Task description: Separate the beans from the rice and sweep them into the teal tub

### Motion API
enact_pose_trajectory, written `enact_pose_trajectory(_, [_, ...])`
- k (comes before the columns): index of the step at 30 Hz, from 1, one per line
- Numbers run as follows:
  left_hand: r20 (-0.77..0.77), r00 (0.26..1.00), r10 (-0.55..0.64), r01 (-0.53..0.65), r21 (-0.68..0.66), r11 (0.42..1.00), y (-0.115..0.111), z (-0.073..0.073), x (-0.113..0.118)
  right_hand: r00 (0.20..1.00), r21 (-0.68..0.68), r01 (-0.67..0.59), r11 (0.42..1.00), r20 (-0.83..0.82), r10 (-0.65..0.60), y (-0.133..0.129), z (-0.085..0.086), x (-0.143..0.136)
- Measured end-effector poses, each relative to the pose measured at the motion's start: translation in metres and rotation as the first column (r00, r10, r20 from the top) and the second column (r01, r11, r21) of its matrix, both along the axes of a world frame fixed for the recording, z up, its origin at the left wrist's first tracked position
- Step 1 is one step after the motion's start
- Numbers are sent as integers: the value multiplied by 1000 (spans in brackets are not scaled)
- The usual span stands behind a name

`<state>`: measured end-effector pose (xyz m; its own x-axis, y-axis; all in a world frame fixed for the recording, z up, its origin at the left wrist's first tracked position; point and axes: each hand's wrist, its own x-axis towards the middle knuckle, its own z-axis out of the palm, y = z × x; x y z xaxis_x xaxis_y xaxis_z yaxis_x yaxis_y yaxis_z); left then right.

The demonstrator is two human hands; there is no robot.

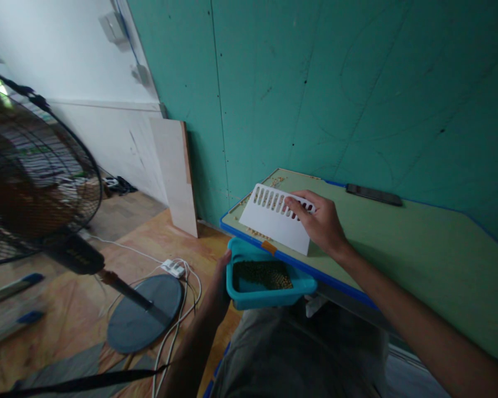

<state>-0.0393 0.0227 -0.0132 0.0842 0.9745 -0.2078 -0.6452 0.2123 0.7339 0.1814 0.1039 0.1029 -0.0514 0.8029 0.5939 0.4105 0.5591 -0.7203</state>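
Note:
My right hand [319,218] grips a white slotted plastic panel [276,225] by its slotted edge, thumb on the near face. The panel stands tilted on the green tabletop [382,237], close to its left end. Small pale grains [259,234] lie scattered beside and behind it. My left hand [221,282] holds a turquoise plastic tub [255,301] by its left side, just below the table's blue edge. Inside the tub are dark green grains [259,273] with paler ones toward the right. The left fingers are mostly hidden by the tub.
A dark phone-like slab [373,194] lies at the table's back edge against the green wall [265,83]. To the left stands a fan [37,182] on a round base [149,309], with white cables and a power strip [173,268] on the floor. A board [174,177] leans against the wall.

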Motion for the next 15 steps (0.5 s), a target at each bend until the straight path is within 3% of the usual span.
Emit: enact_pose_trajectory(15, [-26,1000,3,-3,18,1000,0,1,-1,1000,-3,-21,1000,-17,20,-3,2,-2])
